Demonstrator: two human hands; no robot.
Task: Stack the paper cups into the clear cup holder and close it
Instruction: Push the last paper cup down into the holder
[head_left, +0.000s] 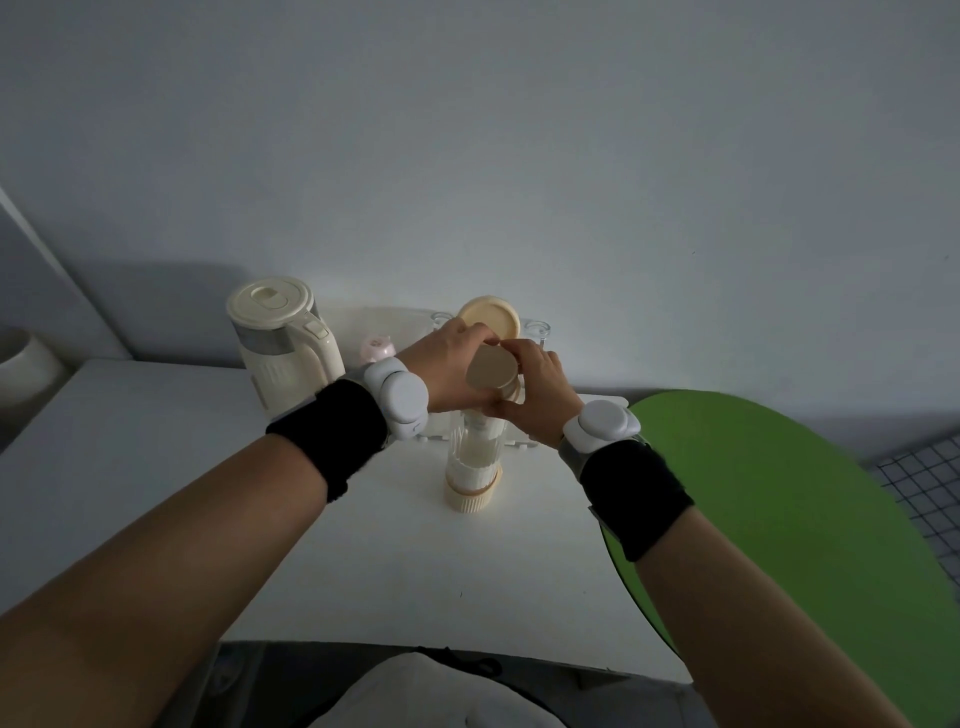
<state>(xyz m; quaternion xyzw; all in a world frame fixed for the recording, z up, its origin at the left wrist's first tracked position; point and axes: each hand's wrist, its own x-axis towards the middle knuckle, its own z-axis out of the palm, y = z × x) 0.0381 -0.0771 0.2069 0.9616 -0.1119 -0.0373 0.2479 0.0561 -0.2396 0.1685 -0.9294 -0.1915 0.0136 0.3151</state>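
Both hands met over the top of the clear cup holder (474, 457), which stood upright near the middle of the white table (156, 467) on its cream ribbed base. Left hand (451, 371) curled around the far and left side of a stack of paper cups (493, 375), fingers closed on it. Right hand (535, 395) wrapped the near right side, fingers closed on the same stack, thumb low against the holder's mouth. Stack tipped toward the camera, flat tan bottom facing up, rims pointing down into the tube; probably held two-handed to keep the nested cups lined up with the narrow opening. How far the stack had entered could not be told, hands covered the mouth. White shapes lower in the tube looked like cups already inside. Round cream lid (489, 321) sat just behind the hands, off the holder, likely parked there for closing. Kettle (283, 345) stood to the left, well apart. Green round board (779, 519) overlapped the table's right edge. Closing not yet done.
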